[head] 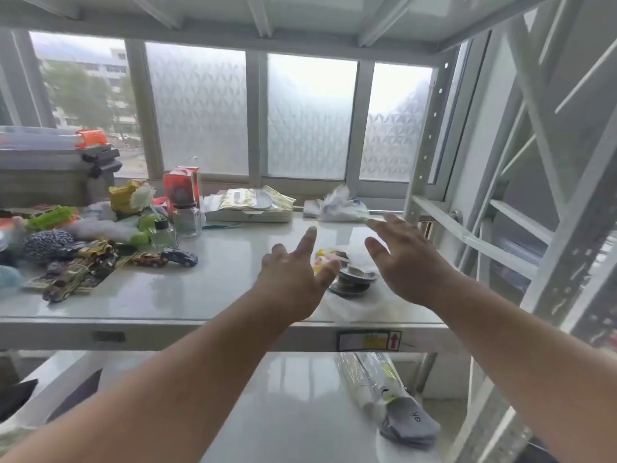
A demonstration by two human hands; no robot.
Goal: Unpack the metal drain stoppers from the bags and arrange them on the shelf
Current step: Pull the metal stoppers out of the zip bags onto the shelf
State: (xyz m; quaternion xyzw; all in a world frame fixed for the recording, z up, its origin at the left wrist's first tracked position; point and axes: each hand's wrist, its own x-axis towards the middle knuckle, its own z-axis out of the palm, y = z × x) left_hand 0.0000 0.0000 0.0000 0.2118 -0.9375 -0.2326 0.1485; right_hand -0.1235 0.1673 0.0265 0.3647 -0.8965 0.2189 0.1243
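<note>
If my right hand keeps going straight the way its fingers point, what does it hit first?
Probably the crumpled plastic bags at the back of the shelf. The right hand is open, its fingers aimed up-left toward them; depth is unclear, so it could pass just beside.

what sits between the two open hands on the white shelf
In the head view, stacked round metal drain stoppers in clear plastic bags lie between the left hand and right hand.

Left hand and right hand: both bare, no gloves, rings or watch. Forearms bare, no sleeves showing down to the frame edge.
</note>
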